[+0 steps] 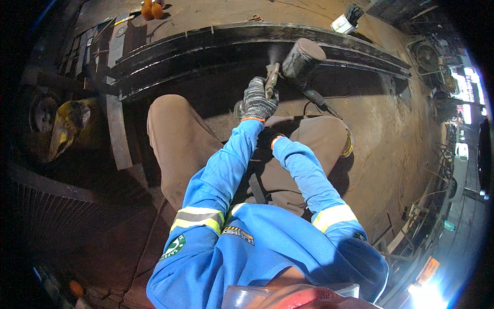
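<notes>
Several long, dark metal beams [231,35] are lying at 12 o'clock, just beyond the left hand [260,99], their long axis running from 9 to 3 o'clock and bowing in the wide lens. That hand, in a striped grey glove, is grasping a spray gun [272,81] and is reaching nearer to the beams than the right hand [266,138], which is sitting in shadow at about 5 o'clock from it, close to the body; whether its fingers are gripping anything, I cannot tell.

The gun is pointing toward 12 o'clock, and a pale mist [274,53] is hanging off its front, against the beams. Its round, dark-stained cup [303,59] is jutting out at about 2 o'clock from the glove.

The beams are looking black, with thin bright edges gleaming toward 10 o'clock, as if wet; their deeper faces are sinking into shadow. Past them, a white bucket [340,24] is standing at 1 o'clock, and orange bottles [152,10] are showing at 11 o'clock. A flat metal strip [117,123] is running toward 6 o'clock from their left end.
</notes>
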The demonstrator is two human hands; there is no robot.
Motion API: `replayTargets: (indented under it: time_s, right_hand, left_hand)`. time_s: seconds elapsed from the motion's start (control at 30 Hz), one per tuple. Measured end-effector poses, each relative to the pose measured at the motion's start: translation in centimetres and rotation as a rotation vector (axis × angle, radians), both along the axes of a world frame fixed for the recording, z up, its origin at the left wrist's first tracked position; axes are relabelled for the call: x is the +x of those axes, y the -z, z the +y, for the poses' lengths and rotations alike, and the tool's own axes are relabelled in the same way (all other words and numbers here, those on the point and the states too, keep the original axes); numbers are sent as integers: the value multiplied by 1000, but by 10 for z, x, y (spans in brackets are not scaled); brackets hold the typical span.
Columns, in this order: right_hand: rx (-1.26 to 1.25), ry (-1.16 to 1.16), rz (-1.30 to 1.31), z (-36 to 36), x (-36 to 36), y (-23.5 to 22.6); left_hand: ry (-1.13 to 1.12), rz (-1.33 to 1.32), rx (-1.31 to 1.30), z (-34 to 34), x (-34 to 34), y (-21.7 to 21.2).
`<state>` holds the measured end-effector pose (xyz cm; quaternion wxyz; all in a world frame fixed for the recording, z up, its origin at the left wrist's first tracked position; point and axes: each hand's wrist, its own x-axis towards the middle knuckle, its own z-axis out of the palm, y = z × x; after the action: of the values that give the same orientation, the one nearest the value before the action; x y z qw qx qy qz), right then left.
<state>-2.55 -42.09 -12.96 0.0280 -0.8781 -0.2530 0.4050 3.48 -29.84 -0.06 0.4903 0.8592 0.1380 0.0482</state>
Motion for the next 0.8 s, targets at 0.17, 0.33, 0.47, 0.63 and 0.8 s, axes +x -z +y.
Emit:
replayTargets:
  time_s: [0.17, 0.33, 0.47, 0.63, 0.8]
  right_hand:
    - [-20, -36, -28, -1, 1, -3]
    - [-53, -80, -84, 2, 3, -11]
    - [-52, -55, -89, -7, 4, -31]
    - [-121, -380, -16, 21, 4, -109]
    - [-6, -152, 70, 4, -2, -46]
  left_hand:
    - [-218, 6, 64, 10, 3, 4]
    - [-479, 52, 75, 14, 1, -11]
    - [-619, 0, 108, 9, 7, 9]
    - [-483, 21, 0, 14, 2, 15]
    - [-151, -1, -30, -4, 1, 6]
